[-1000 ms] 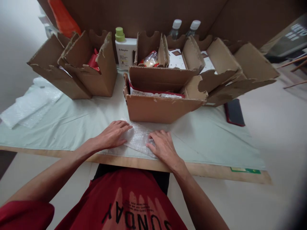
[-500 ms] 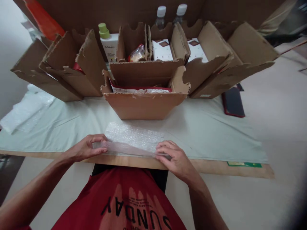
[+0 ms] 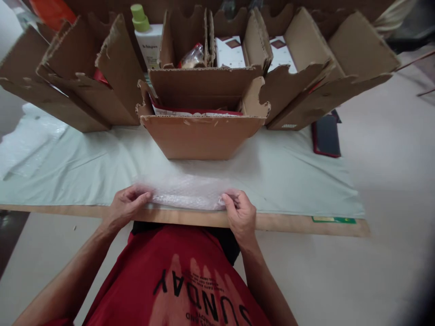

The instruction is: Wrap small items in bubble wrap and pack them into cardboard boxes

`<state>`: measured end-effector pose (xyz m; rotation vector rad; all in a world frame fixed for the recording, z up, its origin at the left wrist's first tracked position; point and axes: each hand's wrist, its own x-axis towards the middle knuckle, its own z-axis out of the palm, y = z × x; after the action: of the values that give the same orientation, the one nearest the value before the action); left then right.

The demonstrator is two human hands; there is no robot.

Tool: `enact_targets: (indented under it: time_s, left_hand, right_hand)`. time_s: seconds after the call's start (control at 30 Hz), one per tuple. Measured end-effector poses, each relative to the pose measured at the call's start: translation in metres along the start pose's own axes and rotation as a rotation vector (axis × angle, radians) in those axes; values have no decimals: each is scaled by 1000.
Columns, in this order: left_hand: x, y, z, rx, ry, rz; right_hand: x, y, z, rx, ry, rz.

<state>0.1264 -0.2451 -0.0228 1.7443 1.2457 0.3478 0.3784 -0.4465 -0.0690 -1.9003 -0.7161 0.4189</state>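
A strip of clear bubble wrap (image 3: 188,192) stretches between my two hands, just above the front edge of the cloth-covered table. My left hand (image 3: 127,203) pinches its left end between thumb and fingers. At the other end, my right hand (image 3: 240,209) grips the wrap, thumb on top and fingers curled beneath. The wrap is partly smeared by motion, and whether anything lies inside it I cannot tell. Straight behind it stands an open cardboard box (image 3: 200,138) with red and white packets in it.
Cardboard bins (image 3: 81,90) line the back, holding white boxes (image 3: 229,52) and a packet (image 3: 193,56). A white bottle with a green cap (image 3: 147,40) stands among them. More bubble wrap (image 3: 29,140) lies at the left. A dark, red-edged flat object (image 3: 326,136) rests at the right.
The bubble wrap has been turned or folded over, and a broader face of it now shows. My right hand has rotated more upright. The whole view has tilted slightly downward.
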Motion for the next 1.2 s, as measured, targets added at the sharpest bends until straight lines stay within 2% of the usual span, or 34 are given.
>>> enact_targets:
  time_s: [0.1,0.2,0.4,0.53,0.73,0.83,0.93,1.0,1.1,1.2]
  left_hand:
    - [-1,3,4,186,69,123]
    - [1,-1,5,345,81,274]
    - [13,-14,9,549,89,374]
    - [17,-16,11,610,96,371]
    - [10,-24,7,637,155,387]
    - [0,-23,0,571,254,511]
    - [-8,-9,4,515,370,693]
    - [-9,6,18,499,308,820]
    - [-4,22,50,566,56,978]
    - [5,21,78,686,-99,1016]
  right_hand:
    - [2,0,12,-47,55,16]
    - [2,-2,19,-154,124,-16]
    - [-3,-2,26,-436,231,-98]
    - [-1,1,28,-541,287,-155]
    - [2,0,24,-632,282,-211]
    - [2,1,21,-629,254,-241]
    - [2,3,20,-631,242,-262]
    - [3,4,21,-634,241,-279]
    - [3,4,22,-638,233,-319]
    - [4,2,18,-651,207,-350]
